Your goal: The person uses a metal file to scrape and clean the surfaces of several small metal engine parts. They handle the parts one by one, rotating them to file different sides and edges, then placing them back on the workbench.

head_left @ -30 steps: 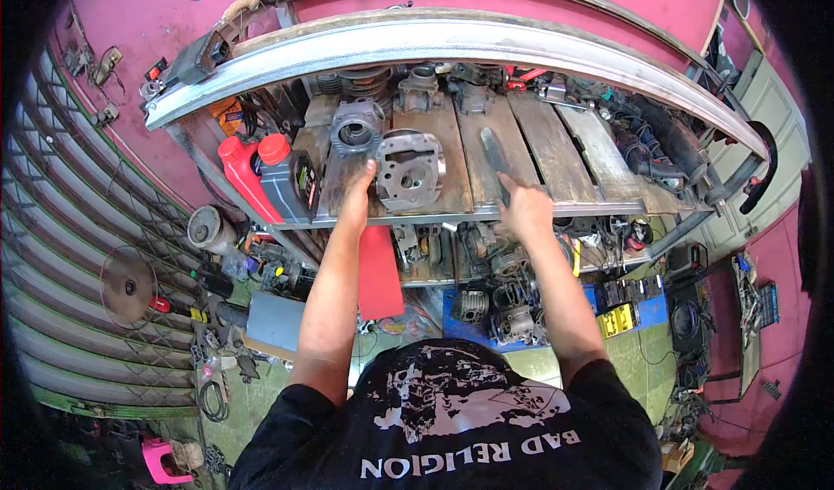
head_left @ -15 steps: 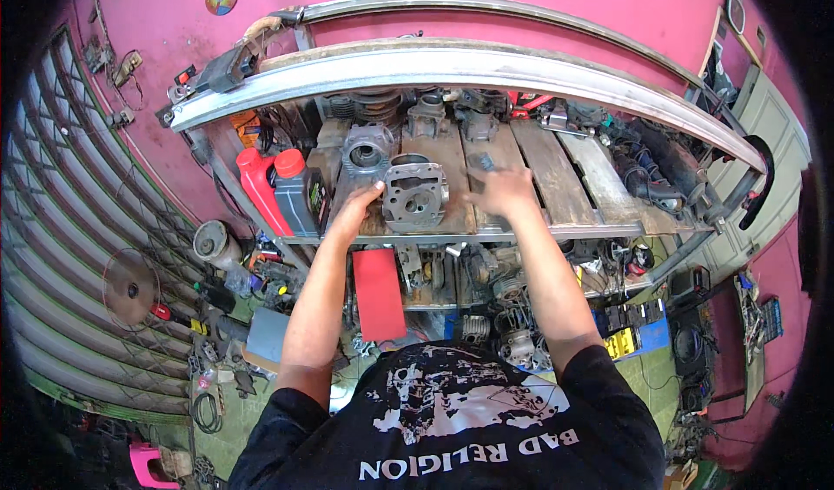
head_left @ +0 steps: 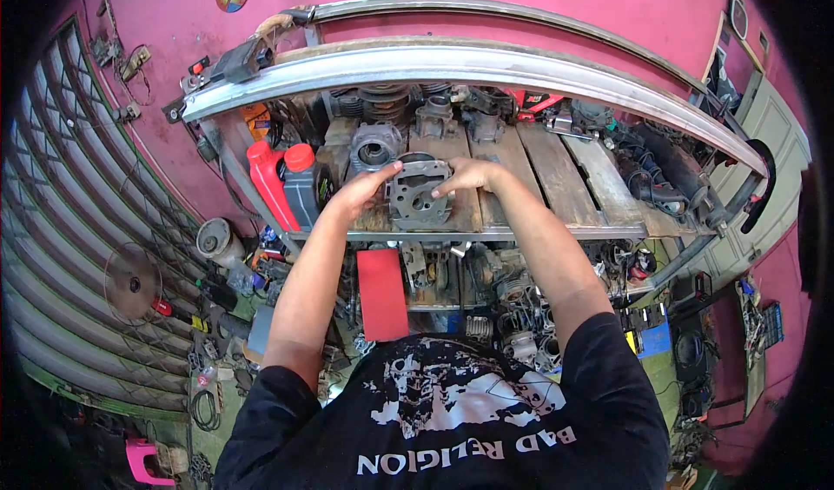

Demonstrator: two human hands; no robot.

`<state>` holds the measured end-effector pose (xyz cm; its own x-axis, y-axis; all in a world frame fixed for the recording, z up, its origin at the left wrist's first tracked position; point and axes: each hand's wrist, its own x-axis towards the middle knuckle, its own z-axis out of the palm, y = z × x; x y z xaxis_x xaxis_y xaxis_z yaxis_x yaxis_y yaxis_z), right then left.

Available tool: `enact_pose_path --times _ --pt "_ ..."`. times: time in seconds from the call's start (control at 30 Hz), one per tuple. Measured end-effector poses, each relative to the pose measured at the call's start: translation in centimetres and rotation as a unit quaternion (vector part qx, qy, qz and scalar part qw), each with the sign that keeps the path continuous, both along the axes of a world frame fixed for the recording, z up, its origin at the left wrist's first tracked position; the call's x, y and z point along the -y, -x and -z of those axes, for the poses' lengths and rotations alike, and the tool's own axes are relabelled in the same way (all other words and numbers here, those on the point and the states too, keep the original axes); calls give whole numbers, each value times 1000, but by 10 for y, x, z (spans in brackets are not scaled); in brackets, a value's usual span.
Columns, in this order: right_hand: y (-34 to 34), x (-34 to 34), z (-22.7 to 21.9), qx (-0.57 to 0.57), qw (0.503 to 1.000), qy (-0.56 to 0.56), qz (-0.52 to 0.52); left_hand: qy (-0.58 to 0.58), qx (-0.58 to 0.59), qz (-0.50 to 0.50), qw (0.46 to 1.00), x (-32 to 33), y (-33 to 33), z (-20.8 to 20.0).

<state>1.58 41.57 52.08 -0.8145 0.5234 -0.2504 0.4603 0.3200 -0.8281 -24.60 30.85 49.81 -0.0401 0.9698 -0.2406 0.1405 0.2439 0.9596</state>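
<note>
A grey metal engine cylinder head (head_left: 413, 208) stands on the wooden shelf (head_left: 499, 212), its flat face with openings turned toward me. My left hand (head_left: 369, 191) grips its left side, the thumb lying near the upper left corner. From the right, my right hand (head_left: 470, 177) holds its upper right edge, with the thumb across the flat face. The fingers behind the part are mostly hidden. Just behind it on the shelf sits a round-bored grey engine casting (head_left: 377, 147).
A red bottle (head_left: 271, 190) and a dark grey bottle (head_left: 304, 196) with a red cap stand left of my left hand. A metal rail (head_left: 486, 62) crosses above the shelf. Black shock-absorber-like parts (head_left: 660, 164) lie far right. A red panel (head_left: 382, 294) hangs below the shelf edge.
My right hand, blurred and apart from the cylinder head before, has moved left onto its upper right edge. My left hand stays at its left side.
</note>
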Motion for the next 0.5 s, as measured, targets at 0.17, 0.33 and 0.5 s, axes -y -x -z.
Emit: enact_pose_path --times 0.17,0.33,0.5 --pt "-1 20 -4 -91 993 -77 -3 -93 -10 51 994 15 6 -1" --pt "13 39 22 -132 923 -354 77 -208 -231 38 950 47 8 -29" --pt "24 78 25 -5 880 -463 109 -330 -396 -25 857 73 8 3"
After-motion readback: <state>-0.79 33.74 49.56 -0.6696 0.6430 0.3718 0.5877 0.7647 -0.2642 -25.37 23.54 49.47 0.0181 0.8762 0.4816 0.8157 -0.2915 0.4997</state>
